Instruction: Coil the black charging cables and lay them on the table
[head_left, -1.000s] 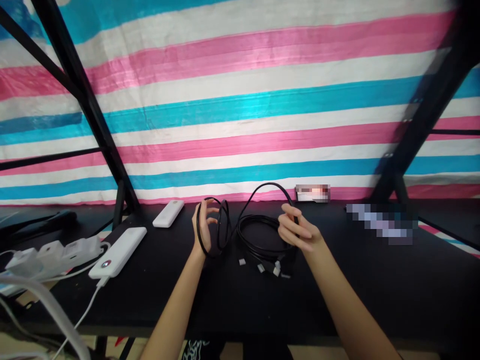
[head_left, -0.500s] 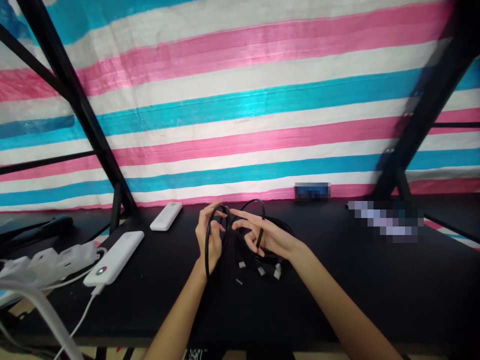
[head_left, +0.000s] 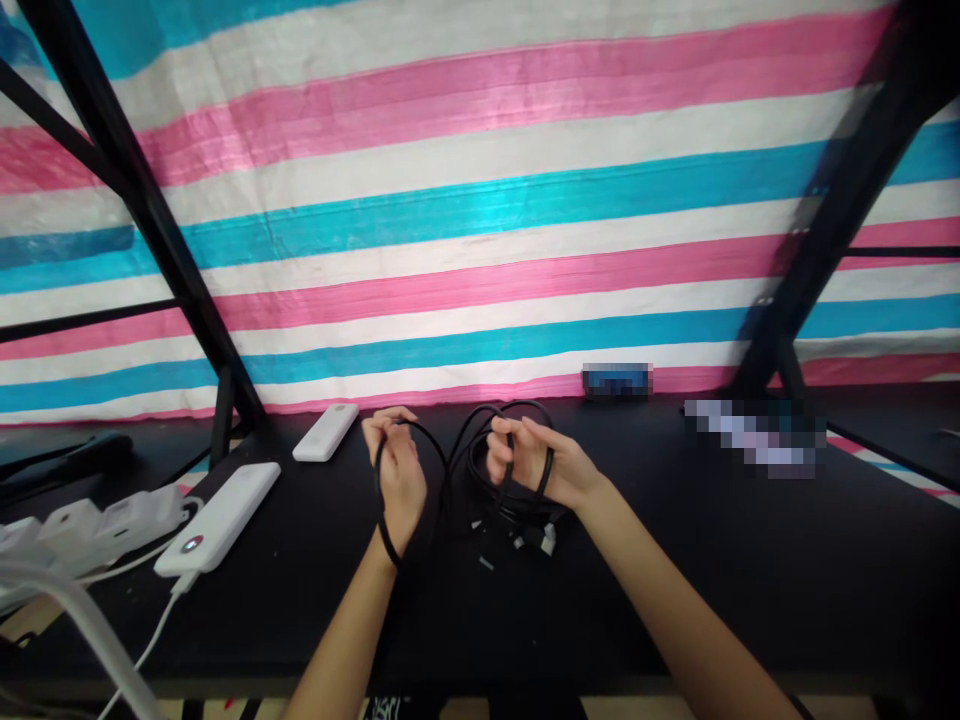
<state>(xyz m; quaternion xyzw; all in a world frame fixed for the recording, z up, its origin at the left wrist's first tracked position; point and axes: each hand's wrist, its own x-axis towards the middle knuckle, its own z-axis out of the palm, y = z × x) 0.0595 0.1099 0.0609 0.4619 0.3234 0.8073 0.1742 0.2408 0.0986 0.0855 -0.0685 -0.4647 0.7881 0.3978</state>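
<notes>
A black cable [head_left: 445, 470] runs in loose loops between my two hands, just above the dark table. My left hand [head_left: 397, 470] is closed on one part of it, and a loop hangs down past the wrist. On the other side, my right hand [head_left: 536, 460] pinches the cable, with loops passing over its fingers. Below the right hand, more black cable lies coiled on the table. Pale connector ends [head_left: 548, 540] stick out at the front of that coil. A small grey sliver [head_left: 487, 563] lies nearby.
Two white power banks, a larger one [head_left: 219, 520] with a white cord plugged in and a smaller one [head_left: 325, 433], lie to the left. A power strip with white chargers [head_left: 112, 525] is at far left. Blurred items sit behind and right. A striped sheet [head_left: 480, 220] hangs behind.
My hands have moved apart, the left one going left, and the cable now stretches in wider loops between them. The right hand's fingers have curled in on the cable.
</notes>
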